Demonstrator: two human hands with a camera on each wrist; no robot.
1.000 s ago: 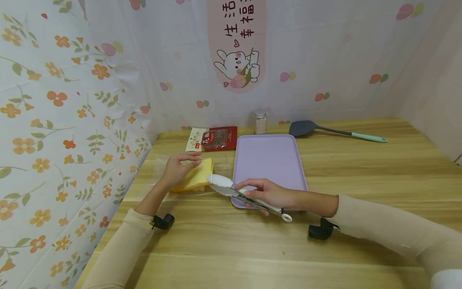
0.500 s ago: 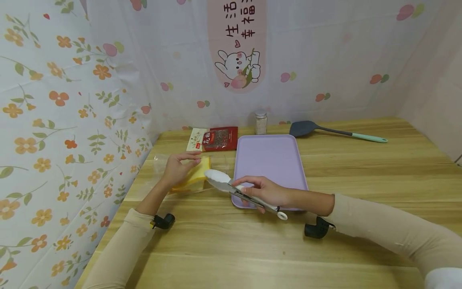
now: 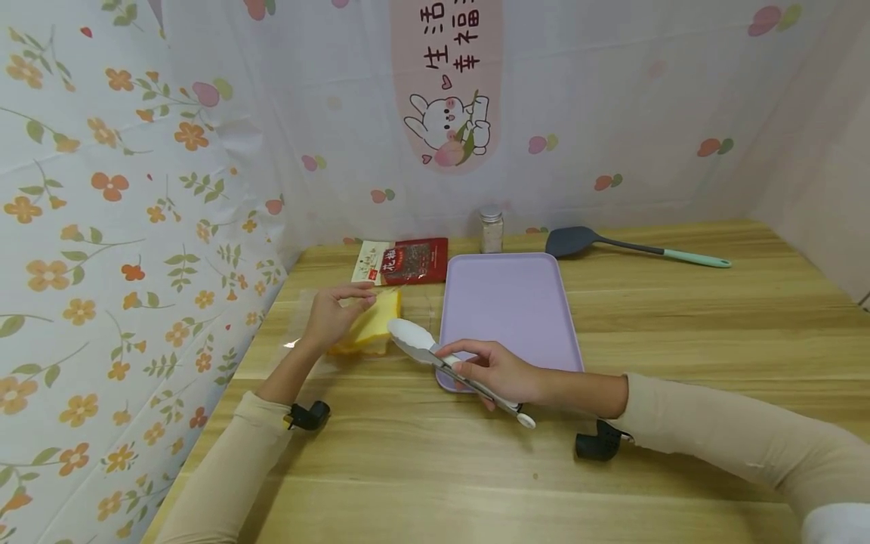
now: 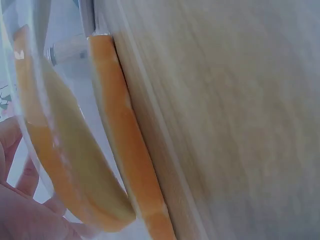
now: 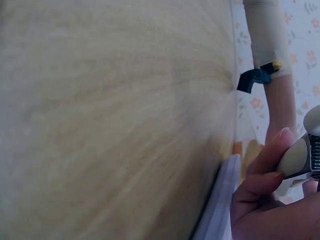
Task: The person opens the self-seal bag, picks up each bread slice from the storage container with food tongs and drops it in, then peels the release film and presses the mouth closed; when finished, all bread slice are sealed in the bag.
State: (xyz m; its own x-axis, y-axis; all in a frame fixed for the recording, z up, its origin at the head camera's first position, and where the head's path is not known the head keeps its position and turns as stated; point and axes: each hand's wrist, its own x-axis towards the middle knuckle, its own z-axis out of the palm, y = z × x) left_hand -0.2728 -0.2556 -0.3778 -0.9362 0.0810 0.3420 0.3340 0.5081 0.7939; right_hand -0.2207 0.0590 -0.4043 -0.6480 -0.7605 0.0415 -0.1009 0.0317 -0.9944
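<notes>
My left hand point(image 3: 337, 317) pinches the clear plastic bag point(image 3: 309, 302) over a yellow bread slice point(image 3: 379, 316) with an orange crust. In the left wrist view that upper slice point(image 4: 82, 150) tilts up under the film, while a lower slice point(image 4: 127, 135) lies flat on the table. The fingers point(image 4: 31, 175) show behind the film. My right hand point(image 3: 499, 370) grips metal tongs point(image 3: 411, 335) with white heads, thumb and fingers around the handles. The heads point left, right at the slice's right edge. Below the right hand lies a lilac tray point(image 3: 506, 302), partly hidden by it.
Behind the bread lie a red spice packet point(image 3: 421, 261) and a pale packet point(image 3: 367, 261). A glass jar point(image 3: 491, 230) stands behind the tray. A dark spatula point(image 3: 574, 242) with a green handle lies at the back right, before a patterned curtain point(image 3: 578, 98).
The tongs have shifted slightly left, their handle end swinging left and down. The upper slice dipped and rose again under the left hand, which keeps almost the same place.
</notes>
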